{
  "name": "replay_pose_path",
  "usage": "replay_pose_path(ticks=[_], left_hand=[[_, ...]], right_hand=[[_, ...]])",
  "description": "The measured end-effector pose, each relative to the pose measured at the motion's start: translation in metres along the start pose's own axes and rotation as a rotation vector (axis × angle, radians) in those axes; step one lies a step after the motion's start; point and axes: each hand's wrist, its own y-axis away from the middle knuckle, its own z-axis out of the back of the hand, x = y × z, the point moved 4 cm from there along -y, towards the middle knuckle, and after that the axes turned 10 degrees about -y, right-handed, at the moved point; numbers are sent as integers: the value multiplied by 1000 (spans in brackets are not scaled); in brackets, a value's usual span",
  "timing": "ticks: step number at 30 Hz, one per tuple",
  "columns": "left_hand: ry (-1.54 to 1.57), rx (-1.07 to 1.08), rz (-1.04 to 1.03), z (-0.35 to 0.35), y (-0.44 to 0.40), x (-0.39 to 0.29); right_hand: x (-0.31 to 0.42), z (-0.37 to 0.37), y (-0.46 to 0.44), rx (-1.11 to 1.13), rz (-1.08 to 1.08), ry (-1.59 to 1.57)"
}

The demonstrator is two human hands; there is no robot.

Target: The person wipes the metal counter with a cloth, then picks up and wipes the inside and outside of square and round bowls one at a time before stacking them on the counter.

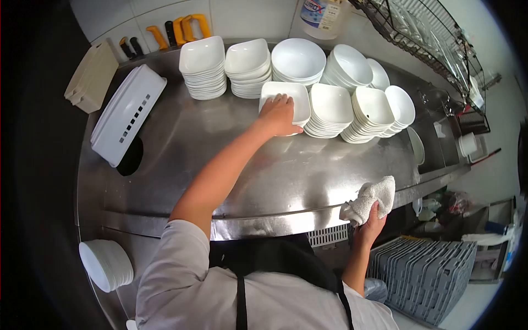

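Observation:
My left hand reaches over the front stack of white square bowls, fingers on the inside of the top bowl and thumb near its lower right rim. A white cloth is in my right hand, held over the front edge of the steel counter. Beside the touched stack, to its right, stand more stacks of white square bowls. Behind are stacked square dishes and large round bowls.
A white slotted crate and a beige container lie at the left. Knives with yellow handles line the wall. A wire rack hangs upper right. Grey crates stand below right; stacked plates sit lower left.

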Motion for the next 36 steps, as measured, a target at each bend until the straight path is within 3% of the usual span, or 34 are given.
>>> replay_pose_path(ticks=[2, 5, 12, 15, 16, 21, 22, 23, 26, 27, 28, 30, 32, 34, 36], left_hand=[[-29, -106, 68, -13, -11, -5], [-35, 85, -88, -17, -10, -12], [-12, -35, -48, 2, 11, -27], [-35, -257, -101, -6, 22, -27], [38, -488, -140, -2, 32, -26], [177, -877, 10, 24, 92, 35], [187, -879, 126, 28, 114, 56], [203, -736, 359, 27, 136, 81], [-107, -499, 693, -10, 200, 172], [-188, -320, 829, -38, 221, 212], [-121, -55, 1011, -32, 240, 212], [-448, -88, 1099, -45, 264, 193], [-433, -104, 1086, -36, 258, 166], [-79, -104, 970, 7, 232, 132], [6, -356, 563, 14, 187, 114]], right_hand=[[-4, 13, 7, -45, 63, -7], [-20, 10, 17, -72, 89, -41], [-21, 7, 7, -31, 12, -81], [-23, 6, -2, -65, 36, -105], [-21, 6, -5, -58, 29, -102], [-7, 12, -26, -45, 19, -93], [0, 13, -29, -37, 12, -94], [1, 18, -34, -56, 40, -98], [8, 36, -47, -85, 53, -116], [8, 44, -52, -97, 79, -106], [6, 52, -58, -107, 105, -95], [10, 54, -62, -121, 99, -98], [9, 56, -68, -125, 108, -94], [9, 54, -75, -120, 117, -92], [15, 40, -75, -118, 84, -104]])
